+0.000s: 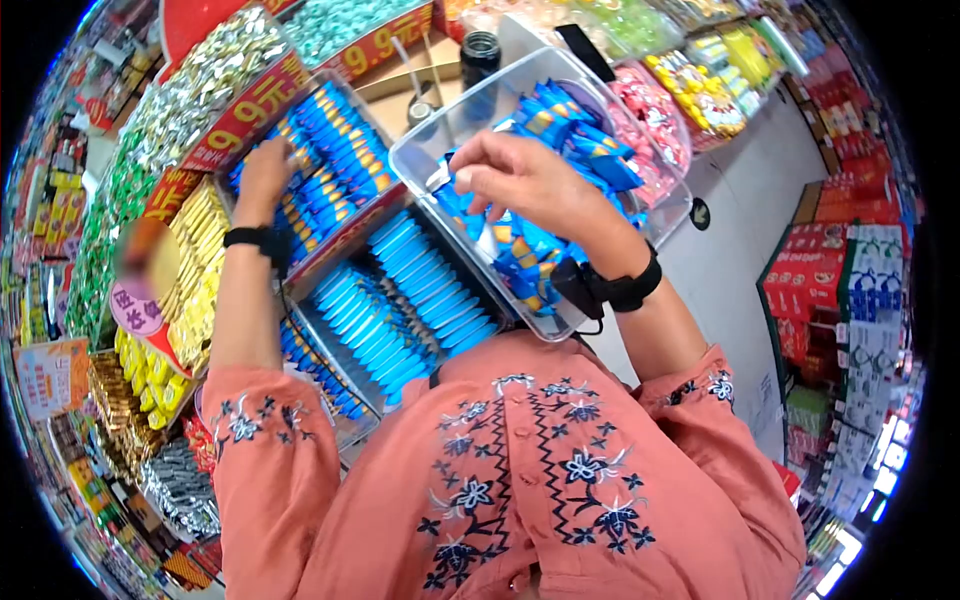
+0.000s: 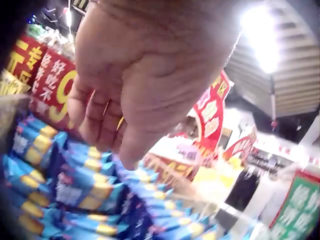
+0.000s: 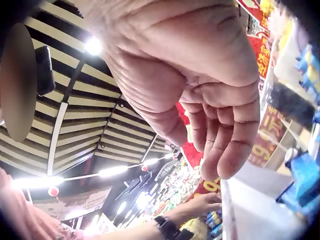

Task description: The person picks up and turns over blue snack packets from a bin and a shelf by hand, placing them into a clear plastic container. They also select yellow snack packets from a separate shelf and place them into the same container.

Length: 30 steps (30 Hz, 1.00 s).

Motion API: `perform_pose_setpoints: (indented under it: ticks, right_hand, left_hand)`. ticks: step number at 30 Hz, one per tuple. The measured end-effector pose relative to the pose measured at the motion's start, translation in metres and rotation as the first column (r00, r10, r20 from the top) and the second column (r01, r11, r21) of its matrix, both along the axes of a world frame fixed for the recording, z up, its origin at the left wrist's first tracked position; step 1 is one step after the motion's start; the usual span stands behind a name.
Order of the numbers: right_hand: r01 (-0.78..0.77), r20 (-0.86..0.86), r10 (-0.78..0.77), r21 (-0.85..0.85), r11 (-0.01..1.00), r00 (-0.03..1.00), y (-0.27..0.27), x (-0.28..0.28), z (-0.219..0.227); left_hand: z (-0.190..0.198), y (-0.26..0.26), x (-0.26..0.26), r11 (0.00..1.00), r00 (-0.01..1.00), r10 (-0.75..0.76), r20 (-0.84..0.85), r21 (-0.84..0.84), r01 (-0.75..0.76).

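In the head view my left hand (image 1: 268, 180) is over a compartment of blue snack packets (image 1: 345, 150) standing in rows. The left wrist view shows its fingers bent loosely downward above the blue packets (image 2: 85, 185), with nothing seen in them. My right hand (image 1: 530, 180) hovers over a clear plastic bin (image 1: 415, 155) of loose blue packets (image 1: 565, 115). From the right wrist its fingers (image 3: 235, 145) hang loosely bent and hold nothing. Nearer my body, a second compartment holds lighter blue packets (image 1: 425, 275) in upright rows.
Yellow-wrapped sweets (image 1: 195, 265) and silver-wrapped ones (image 1: 225, 65) lie to the left behind red price signs (image 1: 245, 110). A dark bottle (image 1: 480, 60) stands beyond the bin. Pink packets (image 1: 640, 130) sit beside it. Red boxes (image 1: 805, 270) are stacked across the aisle floor (image 1: 730, 240).
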State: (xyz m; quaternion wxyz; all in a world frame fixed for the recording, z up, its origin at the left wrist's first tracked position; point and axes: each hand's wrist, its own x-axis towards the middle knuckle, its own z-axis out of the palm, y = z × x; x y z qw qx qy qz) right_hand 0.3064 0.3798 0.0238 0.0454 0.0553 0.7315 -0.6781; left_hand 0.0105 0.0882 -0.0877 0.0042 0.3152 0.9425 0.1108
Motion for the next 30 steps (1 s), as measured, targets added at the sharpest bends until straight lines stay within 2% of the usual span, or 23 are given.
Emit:
perform_pose_setpoints:
  ticks: [1, 2, 3, 4, 5, 7, 9, 10, 11, 12, 13, 15, 16, 19, 22, 24, 25, 27, 28, 29, 30]
  right_hand:
    - [0.034, -0.043, -0.033, 0.026, 0.999, 0.999, 0.012, 0.003, 0.002]
    - [0.060, -0.044, -0.054, 0.127, 0.990, 0.998, 0.027, 0.007, 0.009]
    - [0.152, -0.109, -0.135, 0.167, 0.974, 0.985, 0.039, 0.013, 0.014]
    - [0.234, -0.197, -0.180, 0.301, 0.924, 0.964, 0.056, 0.019, 0.011]
    - [0.318, -0.288, -0.208, 0.421, 0.849, 0.935, 0.075, 0.026, 0.005]
    - [0.365, -0.319, -0.191, 0.684, 0.631, 0.928, 0.108, 0.042, -0.005]
    - [0.284, -0.240, -0.152, 0.834, 0.472, 0.959, 0.134, 0.055, -0.017]
    - [0.232, -0.200, -0.119, 0.885, 0.405, 0.972, 0.147, 0.061, -0.027]
    - [0.179, -0.158, -0.090, 0.926, 0.332, 0.983, 0.151, 0.064, -0.032]
    - [0.113, -0.056, -0.165, 0.927, 0.359, 0.985, 0.152, 0.067, -0.035]
    - [0.111, -0.063, -0.150, 0.935, 0.337, 0.987, 0.153, 0.069, -0.037]
    - [0.108, -0.077, -0.117, 0.949, 0.296, 0.990, 0.155, 0.069, -0.043]
    - [0.157, -0.138, -0.089, 0.948, 0.278, 0.986, 0.153, 0.068, -0.044]
    - [0.104, -0.077, -0.115, 0.963, 0.249, 0.990, 0.151, 0.065, -0.038]
    - [0.181, -0.162, -0.081, 0.893, 0.413, 0.984, 0.146, 0.073, -0.012]
    - [0.248, -0.168, -0.183, 0.692, 0.678, 0.969, 0.117, 0.078, 0.029]
    - [0.278, -0.154, -0.231, 0.559, 0.781, 0.961, 0.098, 0.079, 0.040]
    - [0.319, -0.295, -0.205, 0.419, 0.850, 0.933, 0.067, 0.077, 0.041]
    - [0.322, -0.361, -0.194, 0.341, 0.883, 0.912, 0.050, 0.075, 0.041]
    - [0.322, -0.516, -0.066, 0.425, 0.846, 0.854, 0.033, 0.074, 0.040]
    - [0.321, -0.595, 0.029, 0.473, 0.820, 0.803, 0.020, 0.072, 0.035]
  left_hand:
    - [0.025, 0.008, 0.008, 0.996, 0.990, 0.053, 0.127, 0.063, -0.061]
    - [0.046, 0.016, 0.022, 0.975, 0.983, 0.015, 0.181, 0.214, -0.055]
    - [0.068, 0.022, 0.040, 0.932, 0.973, -0.028, 0.230, 0.358, -0.058]
    - [0.089, 0.030, 0.064, 0.858, 0.951, -0.083, 0.299, 0.506, -0.085]
    - [0.108, 0.037, 0.089, 0.789, 0.927, -0.147, 0.345, 0.606, -0.100]
    - [0.134, 0.046, 0.138, 0.723, 0.852, -0.225, 0.472, 0.667, -0.178]
    - [0.137, 0.054, 0.179, 0.685, 0.845, -0.279, 0.456, 0.712, -0.157]
    - [0.126, 0.057, 0.188, 0.667, 0.823, -0.331, 0.461, 0.731, -0.142]
    - [0.122, 0.061, 0.200, 0.641, 0.776, -0.357, 0.520, 0.740, -0.201]
    - [0.119, 0.066, 0.213, 0.617, 0.722, -0.385, 0.575, 0.742, -0.262]
    - [0.116, 0.070, 0.223, 0.594, 0.663, -0.413, 0.624, 0.737, -0.322]
    - [0.106, 0.074, 0.233, 0.611, 0.622, -0.419, 0.661, 0.712, -0.345]
    - [0.100, 0.075, 0.236, 0.639, 0.644, -0.423, 0.638, 0.714, -0.288]
    - [0.093, 0.076, 0.246, 0.652, 0.634, -0.436, 0.639, 0.710, -0.267]
    - [0.091, 0.077, 0.249, 0.639, 0.602, -0.435, 0.670, 0.701, -0.318]
    - [0.097, 0.082, 0.257, 0.621, 0.558, -0.437, 0.705, 0.686, -0.380]
    - [0.098, 0.086, 0.262, 0.607, 0.476, -0.488, 0.732, 0.676, -0.418]
    - [0.099, 0.094, 0.269, 0.577, 0.309, -0.582, 0.752, 0.650, -0.495]
    - [0.109, 0.100, 0.274, 0.601, 0.243, -0.593, 0.768, 0.623, -0.501]
    - [0.110, 0.104, 0.276, 0.567, 0.161, -0.645, 0.748, 0.608, -0.555]
    - [0.108, 0.106, 0.275, 0.493, 0.112, -0.715, 0.690, 0.611, -0.619]
